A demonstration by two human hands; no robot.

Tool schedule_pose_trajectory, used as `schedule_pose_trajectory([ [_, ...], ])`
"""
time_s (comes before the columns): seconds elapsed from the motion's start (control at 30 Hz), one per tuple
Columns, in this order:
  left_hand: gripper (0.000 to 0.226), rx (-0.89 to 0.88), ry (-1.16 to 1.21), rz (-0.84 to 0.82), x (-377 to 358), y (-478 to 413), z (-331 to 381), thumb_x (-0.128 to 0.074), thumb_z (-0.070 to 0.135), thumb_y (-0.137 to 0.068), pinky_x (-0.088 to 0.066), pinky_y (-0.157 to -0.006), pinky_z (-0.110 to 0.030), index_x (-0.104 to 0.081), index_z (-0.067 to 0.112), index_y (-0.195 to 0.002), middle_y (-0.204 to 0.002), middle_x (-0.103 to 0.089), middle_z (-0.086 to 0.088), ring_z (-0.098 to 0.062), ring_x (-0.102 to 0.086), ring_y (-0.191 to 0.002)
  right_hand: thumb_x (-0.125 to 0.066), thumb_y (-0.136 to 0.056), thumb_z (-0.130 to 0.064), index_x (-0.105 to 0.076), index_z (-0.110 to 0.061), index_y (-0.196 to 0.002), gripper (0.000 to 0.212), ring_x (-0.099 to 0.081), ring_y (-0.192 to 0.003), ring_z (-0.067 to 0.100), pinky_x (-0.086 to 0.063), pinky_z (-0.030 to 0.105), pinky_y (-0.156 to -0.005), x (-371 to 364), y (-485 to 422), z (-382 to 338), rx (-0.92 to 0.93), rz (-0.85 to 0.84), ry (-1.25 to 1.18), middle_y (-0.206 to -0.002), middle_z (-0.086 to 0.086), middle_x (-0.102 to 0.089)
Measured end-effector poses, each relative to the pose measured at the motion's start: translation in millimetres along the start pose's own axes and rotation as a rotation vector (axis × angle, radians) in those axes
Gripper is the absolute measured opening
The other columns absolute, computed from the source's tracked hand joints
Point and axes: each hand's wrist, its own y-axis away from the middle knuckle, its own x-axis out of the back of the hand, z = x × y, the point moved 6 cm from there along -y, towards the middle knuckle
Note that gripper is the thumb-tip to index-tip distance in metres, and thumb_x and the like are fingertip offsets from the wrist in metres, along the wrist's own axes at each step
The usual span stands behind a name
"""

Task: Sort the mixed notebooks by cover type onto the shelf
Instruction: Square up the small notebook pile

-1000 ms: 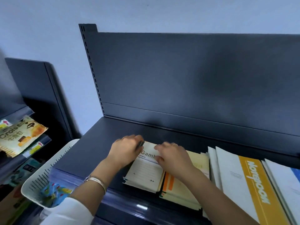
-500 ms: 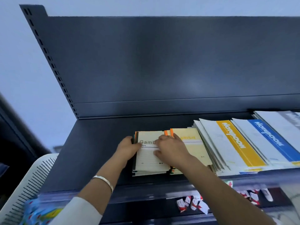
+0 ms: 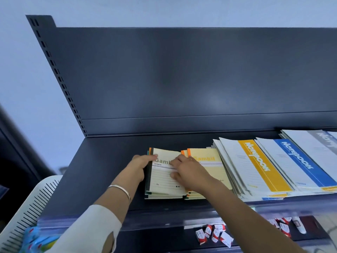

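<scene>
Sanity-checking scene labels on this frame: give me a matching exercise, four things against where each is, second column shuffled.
1. left hand
2. right hand
3. yellow-banded notebook
4. red-and-white boxes

a. on the lower shelf
b. grips the spine edge of the left Gambit stack
c. lies right of the right Gambit stack
d. rests on the left Gambit stack's cover

Pairs: 1-b, 2-d, 3-c, 4-a

The place is a shop, seemingly a stationery aisle. A dark metal display shelf (image 3: 109, 170) with a slotted upright (image 3: 60, 77) and plain back panel (image 3: 182, 73) carries stacks of identical Gambit notebooks (image 3: 209, 161) beside larger yellow-banded notebooks (image 3: 255, 165) and blue-banded notebooks (image 3: 299, 161). A clear strip (image 3: 164, 220) fronts its edge. Small red-and-white boxes (image 3: 213, 234) lie on the level below, and a white slotted basket (image 3: 27, 207) stands at the left.
</scene>
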Motion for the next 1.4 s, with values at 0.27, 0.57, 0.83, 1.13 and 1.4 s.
schedule_pose_trajectory([
  [0.27, 0.048, -0.156, 0.136, -0.046, 1, 19, -5, -0.072, 0.008, -0.08, -0.052, -0.061, -0.036, -0.044, 0.004, -0.118, -0.098, -0.066, -0.016, -0.028, -0.065, -0.082, -0.054, -0.093, -0.029, -0.035, -0.015, -0.144, 0.056, -0.039, -0.131, 0.022, -0.036, 0.03, -0.106, 12, -1, 4, -0.024, 0.144, -0.253, -0.148, 0.002, -0.029],
  [0.57, 0.043, -0.524, 0.286, -0.111, 25, 52, 12, -0.063, -0.005, -0.081, -0.055, -0.062, -0.023, -0.045, 0.012, -0.116, -0.102, -0.062, -0.003, -0.016, -0.063, -0.086, -0.065, -0.089, -0.023, -0.044, -0.013, -0.133, 0.049, -0.061, -0.109, 0.021, -0.052, 0.035, -0.089, 11, -16, -6, -0.249, 0.132, -1.389, -0.119, 0.004, -0.063],
  [0.83, 0.048, -0.764, 0.157, -0.182, 38, 62, 33, -0.063, -0.001, -0.084, -0.052, -0.077, -0.019, -0.045, 0.022, -0.123, -0.112, -0.063, 0.003, -0.009, -0.061, -0.101, -0.062, -0.09, -0.021, -0.043, -0.025, -0.126, 0.04, -0.055, -0.115, 0.017, -0.047, 0.037, -0.098, 16, -18, -23, -0.056, 0.266, -1.474, -0.12, 0.0, -0.059],
  [1.13, 0.081, -0.675, 0.121, -0.142, 32, 62, 20, -0.059, 0.021, -0.09, -0.045, -0.081, -0.014, -0.005, 0.043, -0.146, -0.13, -0.047, 0.017, 0.002, -0.05, -0.113, -0.056, -0.094, -0.024, -0.013, -0.039, -0.147, 0.07, -0.046, -0.114, 0.002, -0.034, 0.022, -0.095, 5, -12, -40, -0.042, 0.222, -1.484, -0.131, -0.014, -0.043],
  [1.4, 0.034, -0.493, 0.355, -0.029, 33, 65, 36, -0.035, 0.047, -0.098, -0.046, -0.07, -0.025, -0.05, 0.029, -0.123, -0.112, -0.061, 0.004, -0.01, -0.059, -0.095, -0.051, -0.095, -0.036, -0.025, -0.043, -0.141, 0.053, -0.053, -0.109, 0.009, -0.047, 0.029, -0.086, 17, -23, -40, -0.097, 0.27, -1.568, -0.121, -0.014, -0.05],
])
